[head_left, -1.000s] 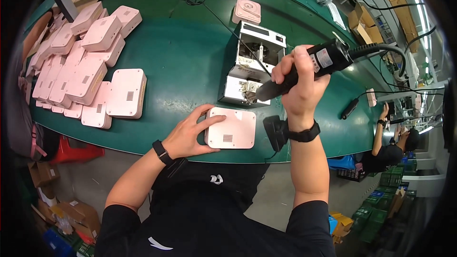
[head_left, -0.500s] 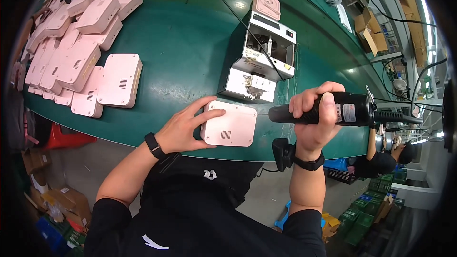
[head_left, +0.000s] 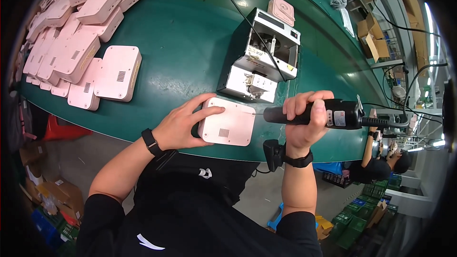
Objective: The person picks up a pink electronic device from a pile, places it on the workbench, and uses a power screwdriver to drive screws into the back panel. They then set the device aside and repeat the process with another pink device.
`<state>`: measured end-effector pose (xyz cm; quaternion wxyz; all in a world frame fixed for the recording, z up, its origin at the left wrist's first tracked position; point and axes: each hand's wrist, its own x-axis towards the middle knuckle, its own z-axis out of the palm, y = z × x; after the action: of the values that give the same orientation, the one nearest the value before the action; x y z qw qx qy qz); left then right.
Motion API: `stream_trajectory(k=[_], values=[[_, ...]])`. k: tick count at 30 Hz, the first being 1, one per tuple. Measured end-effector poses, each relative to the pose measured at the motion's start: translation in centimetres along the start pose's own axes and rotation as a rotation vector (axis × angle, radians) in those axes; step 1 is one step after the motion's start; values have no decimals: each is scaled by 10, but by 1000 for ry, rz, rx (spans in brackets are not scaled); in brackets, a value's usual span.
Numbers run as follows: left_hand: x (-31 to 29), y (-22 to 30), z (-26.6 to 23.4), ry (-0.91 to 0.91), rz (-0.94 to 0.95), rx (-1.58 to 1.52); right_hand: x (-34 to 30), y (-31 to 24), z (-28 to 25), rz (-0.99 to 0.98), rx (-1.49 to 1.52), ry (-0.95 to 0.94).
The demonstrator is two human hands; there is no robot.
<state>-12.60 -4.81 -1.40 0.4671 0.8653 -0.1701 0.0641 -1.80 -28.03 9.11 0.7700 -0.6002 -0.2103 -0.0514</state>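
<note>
A flat pink plastic case lies on the green table in front of me, its vent slots and corner screw holes facing up. My left hand grips the case by its left side, index finger across the top and thumb at the near edge. Wrapped around a black electric screwdriver is my right hand. The screwdriver lies almost level, and its thin bit points left at the case's far right corner. Whether the tip touches the corner hole I cannot tell.
Just beyond the case stands a silver and black screw feeder, with a black cable passing over it. Behind it lies another pink case. Many stacked pink cases fill the table's left. Co-workers sit at the far side and right.
My right hand has brought the screwdriver slightly left, so its bit now reaches over the case's far right corner. My left hand keeps its grip on the case.
</note>
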Motion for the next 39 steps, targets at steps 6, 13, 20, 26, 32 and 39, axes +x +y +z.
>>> stream_trajectory(k=[6, 13, 20, 26, 32, 39], values=[[-3, 1, 1, -2, -8, 2, 10, -17, 11, 46, -73, 4], [-4, 2, 0, -9, -17, -9, 36, -32, 32, -94, 41, 12], [-3, 1, 0, -8, -32, -33, 47, -18, 32, -20, -2, 5], [-4, 0, -1, -14, -36, -19, 26, -21, 36, 23, 76, -69], [-1, -2, 0, -13, -31, -31, 17, -12, 43, 40, 51, -106], [0, -1, 0, -10, -60, 12, 18, 5, 38, 60, 58, -119]])
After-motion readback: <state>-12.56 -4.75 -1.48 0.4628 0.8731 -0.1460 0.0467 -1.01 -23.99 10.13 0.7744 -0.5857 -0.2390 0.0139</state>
